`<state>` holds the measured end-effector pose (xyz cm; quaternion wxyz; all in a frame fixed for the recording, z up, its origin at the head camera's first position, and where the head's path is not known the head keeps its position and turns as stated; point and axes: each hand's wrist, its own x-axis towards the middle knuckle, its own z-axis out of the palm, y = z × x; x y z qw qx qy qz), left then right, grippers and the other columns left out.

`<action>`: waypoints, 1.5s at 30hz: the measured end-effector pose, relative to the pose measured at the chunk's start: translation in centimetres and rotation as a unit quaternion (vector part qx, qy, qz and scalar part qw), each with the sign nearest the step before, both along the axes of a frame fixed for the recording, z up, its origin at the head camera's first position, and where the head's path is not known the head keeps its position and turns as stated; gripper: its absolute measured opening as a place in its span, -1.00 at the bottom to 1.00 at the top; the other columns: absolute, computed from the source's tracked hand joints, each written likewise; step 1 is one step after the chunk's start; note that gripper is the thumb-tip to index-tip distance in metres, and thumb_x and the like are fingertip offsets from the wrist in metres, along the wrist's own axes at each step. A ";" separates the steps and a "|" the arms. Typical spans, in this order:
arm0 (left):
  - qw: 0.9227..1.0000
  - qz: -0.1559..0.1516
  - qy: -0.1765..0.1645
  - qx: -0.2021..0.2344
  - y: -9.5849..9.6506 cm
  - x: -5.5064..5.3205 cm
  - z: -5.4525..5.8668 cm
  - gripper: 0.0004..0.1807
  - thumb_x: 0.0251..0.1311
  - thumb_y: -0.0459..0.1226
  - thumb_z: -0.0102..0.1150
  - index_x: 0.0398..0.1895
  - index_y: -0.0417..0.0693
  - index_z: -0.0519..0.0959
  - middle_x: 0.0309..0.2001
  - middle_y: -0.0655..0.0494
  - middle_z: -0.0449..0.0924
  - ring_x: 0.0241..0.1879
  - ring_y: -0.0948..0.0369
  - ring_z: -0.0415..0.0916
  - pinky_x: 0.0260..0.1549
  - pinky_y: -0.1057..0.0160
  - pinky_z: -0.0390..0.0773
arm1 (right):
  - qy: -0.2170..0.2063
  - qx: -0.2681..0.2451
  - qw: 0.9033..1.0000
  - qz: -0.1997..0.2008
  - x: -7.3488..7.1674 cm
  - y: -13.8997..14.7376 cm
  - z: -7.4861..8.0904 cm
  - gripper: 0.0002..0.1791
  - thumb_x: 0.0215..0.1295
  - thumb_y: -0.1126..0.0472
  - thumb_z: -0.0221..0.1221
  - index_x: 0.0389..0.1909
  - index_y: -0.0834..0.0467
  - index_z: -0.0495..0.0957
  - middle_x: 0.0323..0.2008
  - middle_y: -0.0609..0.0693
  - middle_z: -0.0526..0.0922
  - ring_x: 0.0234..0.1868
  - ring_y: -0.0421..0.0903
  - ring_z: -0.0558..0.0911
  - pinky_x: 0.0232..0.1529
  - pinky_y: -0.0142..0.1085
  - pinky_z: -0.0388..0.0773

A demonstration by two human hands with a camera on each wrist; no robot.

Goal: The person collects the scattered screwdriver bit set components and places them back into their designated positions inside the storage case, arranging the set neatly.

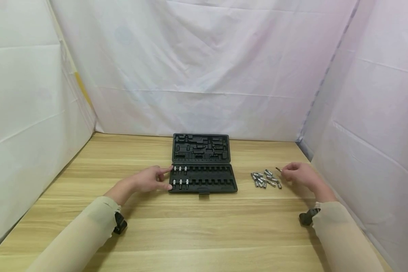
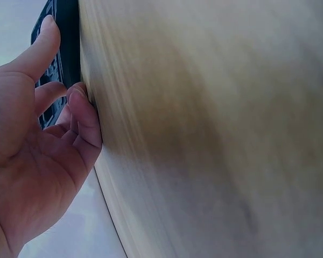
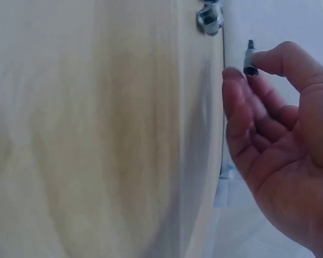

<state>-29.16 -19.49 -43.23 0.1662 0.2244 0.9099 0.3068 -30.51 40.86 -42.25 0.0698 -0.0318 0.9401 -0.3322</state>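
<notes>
A black plastic case (image 1: 202, 191) lies unfolded on the table, its lid (image 1: 201, 135) leaning back. Three silver bit sockets (image 1: 180, 169) stand at the left end of its back row, and three more bit sockets (image 1: 180, 183) at the left of the front row. My left hand (image 1: 149, 178) touches the case's left side, thumb at the front corner and index finger farther back. Between thumb and finger, my right hand (image 1: 300, 175) pinches a small bit socket (image 3: 250, 59), raised above the table with its narrow dark tip pointing away from the palm.
Just left of my right hand lies a loose pile of silver bit sockets (image 1: 262, 179). Slots to the right in both case rows hold nothing. White cloth (image 1: 204, 68) walls in the back and sides of the wooden table (image 1: 204, 230).
</notes>
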 end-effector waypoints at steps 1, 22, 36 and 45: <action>1.000 0.000 0.002 -0.001 0.0 0.0 0.0 0.01 0.38 0.05 0.48 0.75 -0.04 0.21 0.01 -0.07 0.57 -0.11 0.13 0.48 -0.11 0.16 0.57 | 0.005 -0.012 1.000 0.000 0.0 -0.2 0.1 -0.64 0.58 0.11 0.26 0.12 0.34 0.67 -0.12 0.12 0.80 -0.16 -0.08 0.69 -0.12 -0.26 0.63; 1.000 -0.001 0.002 0.005 0.1 -0.1 -0.2 -0.01 0.38 0.04 0.48 0.75 -0.02 0.22 0.01 -0.07 0.56 -0.11 0.13 0.48 -0.12 0.16 0.58 | 0.038 -0.240 0.970 0.022 -1.4 -5.0 2.1 -0.48 0.71 0.08 0.18 0.40 0.41 0.47 0.06 -0.29 0.72 0.07 -0.37 0.71 0.13 -0.49 0.66; 1.000 0.004 0.003 0.012 -0.1 -0.1 -0.5 0.00 0.35 0.02 0.52 0.74 -0.06 0.24 -0.09 -0.02 0.57 -0.20 0.14 0.44 -0.20 0.17 0.53 | 0.042 -0.308 0.949 0.056 -2.7 -10.7 2.7 -0.53 0.76 0.11 0.10 0.49 0.26 0.45 0.08 -0.11 0.73 0.07 -0.25 0.78 0.12 -0.36 0.74; 1.000 0.000 0.008 0.008 0.0 -0.2 -0.5 0.00 0.36 0.02 0.51 0.74 -0.06 0.24 -0.08 -0.04 0.57 -0.19 0.13 0.45 -0.20 0.18 0.53 | 0.030 -0.358 0.931 0.070 -3.0 -13.0 2.6 -0.68 0.70 0.18 0.19 0.33 0.12 0.45 0.06 0.03 0.70 0.04 -0.14 0.83 0.14 -0.27 0.77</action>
